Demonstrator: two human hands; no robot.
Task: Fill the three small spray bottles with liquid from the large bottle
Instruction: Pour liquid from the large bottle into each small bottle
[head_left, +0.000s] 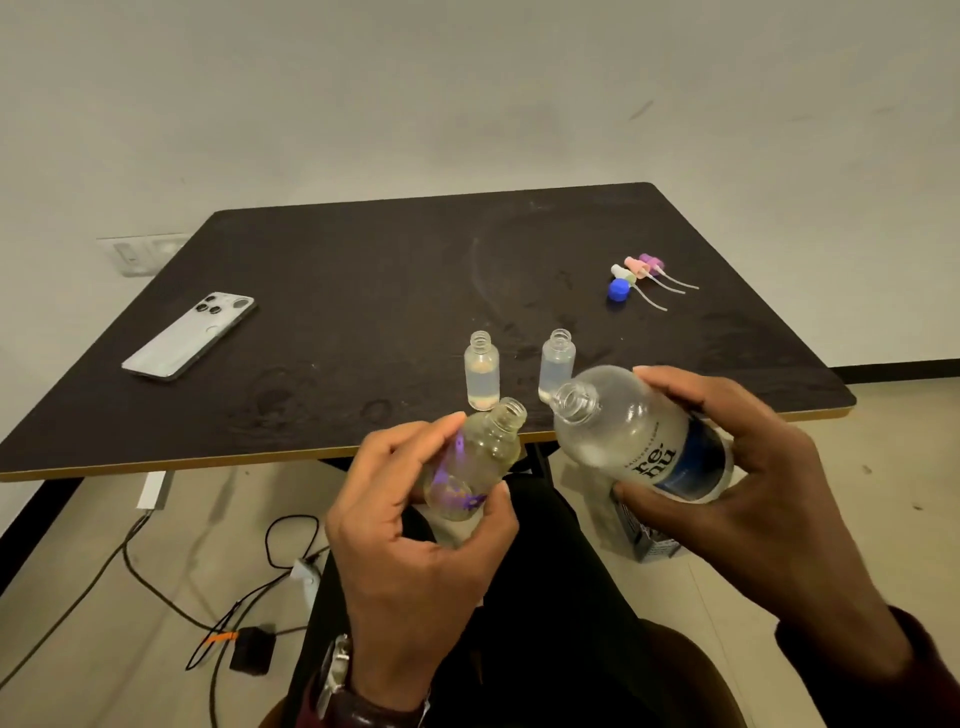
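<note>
Both hands work just off the near edge of the dark surface (363, 291), over the person's lap. Left hand (415, 530) is wrapped around the third small spray bottle (475, 467), thumb and fingers closed on its body, neck tilted up and to the right. Right hand (727, 467) is clasped around the large bottle (644, 431), which lies tipped with its open mouth pointing at the small one's neck; the two mouths sit near each other but apart.

Beyond that held spray bottle, two more small bottles stand upright and uncapped on the surface, the left one (482, 370) and the right one (557, 364), both showing clear liquid. Farther back and to the right lie three spray tops (641, 270) and a blue cap (618, 289); a phone (189, 335) rests well off to the left.

I'd say the risk is the pour itself. The small neck is narrow, the big mouth is wide, and both bottles are hand-held in the air, so a quick tilt could send liquid past the opening onto the lap and floor, where cables (218, 587) and a plug lie. The large bottle's shoulder also hangs close to the right standing bottle; a swing could knock it over.
</note>
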